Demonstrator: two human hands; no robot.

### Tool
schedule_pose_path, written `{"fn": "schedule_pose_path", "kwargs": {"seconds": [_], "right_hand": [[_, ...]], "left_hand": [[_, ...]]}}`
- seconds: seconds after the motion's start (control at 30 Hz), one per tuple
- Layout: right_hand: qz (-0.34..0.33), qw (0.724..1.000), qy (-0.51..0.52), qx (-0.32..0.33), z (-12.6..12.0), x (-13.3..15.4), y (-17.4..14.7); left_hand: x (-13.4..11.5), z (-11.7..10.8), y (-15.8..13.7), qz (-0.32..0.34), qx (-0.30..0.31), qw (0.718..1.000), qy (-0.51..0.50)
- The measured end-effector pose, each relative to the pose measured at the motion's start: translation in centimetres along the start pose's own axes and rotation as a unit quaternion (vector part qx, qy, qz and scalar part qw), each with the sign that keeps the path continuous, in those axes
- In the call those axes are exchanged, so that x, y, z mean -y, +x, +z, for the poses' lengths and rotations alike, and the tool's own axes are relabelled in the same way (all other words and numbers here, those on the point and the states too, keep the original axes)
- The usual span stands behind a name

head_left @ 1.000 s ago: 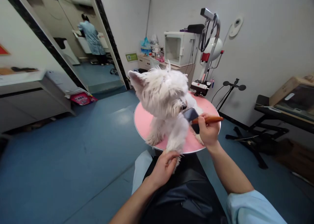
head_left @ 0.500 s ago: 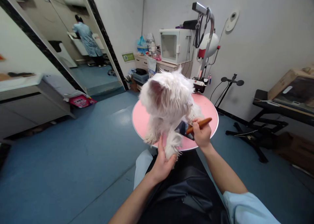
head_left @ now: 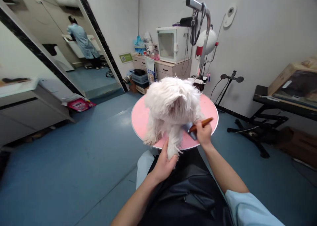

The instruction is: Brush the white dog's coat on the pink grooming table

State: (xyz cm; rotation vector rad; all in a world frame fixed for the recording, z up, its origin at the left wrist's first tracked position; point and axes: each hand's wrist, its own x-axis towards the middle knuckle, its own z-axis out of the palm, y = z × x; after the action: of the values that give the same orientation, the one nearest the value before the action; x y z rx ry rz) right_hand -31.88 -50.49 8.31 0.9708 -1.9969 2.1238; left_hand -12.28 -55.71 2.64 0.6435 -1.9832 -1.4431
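Observation:
A fluffy white dog (head_left: 170, 100) is on a round pink grooming table (head_left: 138, 115), its head lowered toward the front. My left hand (head_left: 164, 163) is wrapped round the dog's front leg (head_left: 174, 141), whose paw reaches past the table's near edge. In my right hand (head_left: 203, 133) is a slicker brush (head_left: 205, 122) with an orange-brown wooden handle. The brush head is blurred and lies just right of the held leg, close to the dog's chest; whether it touches the fur I cannot tell.
A metal grooming arm (head_left: 203, 44) with a hanging dark strap rises behind the table. Beyond it are a white glass-door cabinet (head_left: 183, 47) and drawers (head_left: 164, 69). A black stand (head_left: 230, 84) is at the right. Another person (head_left: 83, 41) works beyond the doorway.
The dog has dipped its head and turned it toward the brush side. The brush head has tilted slightly and shifted a little to the right. My left hand keeps its hold on the leg.

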Motion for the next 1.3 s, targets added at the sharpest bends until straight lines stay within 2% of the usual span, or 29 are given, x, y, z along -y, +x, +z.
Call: {"fn": "schedule_pose_path", "kwargs": {"seconds": [0.03,0.07,0.1,0.13,0.17,0.2,0.23,0.3,0.33,0.37,0.43,0.47,0.6,0.63,0.73,0.77,0.87,0.9,1.0,1.03,1.13,1.17,1.27,1.3], "right_hand": [[-0.008,0.998,0.005,-0.064,0.0,-0.2,0.0],[-0.019,0.996,0.018,-0.085,-0.1,-0.4,-0.1],[-0.026,0.997,0.030,-0.059,-0.1,-0.5,-0.3],[-0.020,0.999,0.037,-0.002,-0.1,-0.7,-0.4],[-0.003,0.997,0.035,0.063,-0.2,-0.9,-0.4],[0.021,0.995,0.024,0.093,-0.2,-1.1,-0.3],[0.047,0.997,0.010,0.065,-0.2,-1.4,-0.1],[0.074,0.997,0.011,-0.036,-0.1,-1.7,0.1],[0.073,0.995,0.028,-0.055,0.0,-1.9,0.1],[0.065,0.996,0.050,-0.035,0.1,-2.0,0.0],[0.051,0.994,0.078,0.064,0.6,-2.0,-0.5],[0.051,0.991,0.077,0.094,0.8,-1.9,-0.7],[0.075,0.995,0.062,-0.031,1.6,-1.6,-0.9],[0.062,0.995,0.075,-0.015,1.7,-1.5,-0.9],[0.021,0.989,0.099,0.105,2.3,-1.2,-1.2],[0.030,0.991,0.094,0.092,2.4,-1.2,-1.2],[0.060,0.994,0.085,-0.014,2.8,-1.3,-1.4],[0.054,0.994,0.091,-0.007,2.9,-1.3,-1.5],[0.038,0.987,0.098,0.123,3.2,-1.4,-1.4],[0.050,0.988,0.088,0.117,3.2,-1.4,-1.2],[0.055,0.996,0.073,0.017,3.4,-1.3,0.1],[0.034,0.996,0.076,0.031,3.5,-1.1,0.6],[-0.008,0.982,0.054,0.180,4.0,-0.5,2.7],[0.003,0.984,0.036,0.172,4.2,-0.3,3.6]], "left_hand": [[0.0,0.0,0.0,0.002,0.002,1.000,0.002],[0.0,0.0,0.1,0.003,0.005,1.000,0.001],[0.0,0.1,0.1,0.003,0.007,1.000,0.000],[0.0,0.1,0.1,0.003,0.006,1.000,-0.001],[0.0,0.1,0.1,0.005,0.002,1.000,-0.001],[0.0,0.1,0.1,0.005,-0.005,1.000,0.000],[0.0,0.1,0.0,0.004,-0.014,1.000,0.001],[-0.1,0.1,-0.1,-0.005,-0.026,1.000,0.005],[-0.1,0.1,-0.1,-0.013,-0.026,1.000,0.005],[-0.2,0.1,-0.2,-0.022,-0.024,0.999,0.003],[-0.4,0.1,-0.2,-0.034,-0.023,0.999,-0.009],[-0.6,0.1,-0.1,-0.035,-0.023,0.999,-0.019],[-1.1,-0.2,0.0,-0.030,-0.027,0.998,-0.054],[-1.2,-0.3,0.0,-0.036,-0.023,0.997,-0.057],[-1.1,-0.6,-0.1,-0.054,-0.012,0.997,-0.055],[-1.0,-0.6,-0.2,-0.055,-0.016,0.997,-0.053],[-0.9,-0.7,-0.3,-0.051,-0.030,0.997,-0.045],[-0.8,-0.7,-0.4,-0.056,-0.024,0.997,-0.041],[-0.4,-0.6,-0.4,-0.066,-0.007,0.998,-0.017],[-0.2,-0.5,-0.4,-0.065,-0.013,0.998,-0.002],[0.8,-0.3,-0.4,-0.059,-0.044,0.996,0.046],[1.1,-0.2,-0.5,-0.063,-0.044,0.995,0.056],[1.6,0.0,-0.8,-0.073,-0.024,0.994,0.076],[1.6,0.1,-1.0,-0.074,-0.019,0.993,0.084]]}}
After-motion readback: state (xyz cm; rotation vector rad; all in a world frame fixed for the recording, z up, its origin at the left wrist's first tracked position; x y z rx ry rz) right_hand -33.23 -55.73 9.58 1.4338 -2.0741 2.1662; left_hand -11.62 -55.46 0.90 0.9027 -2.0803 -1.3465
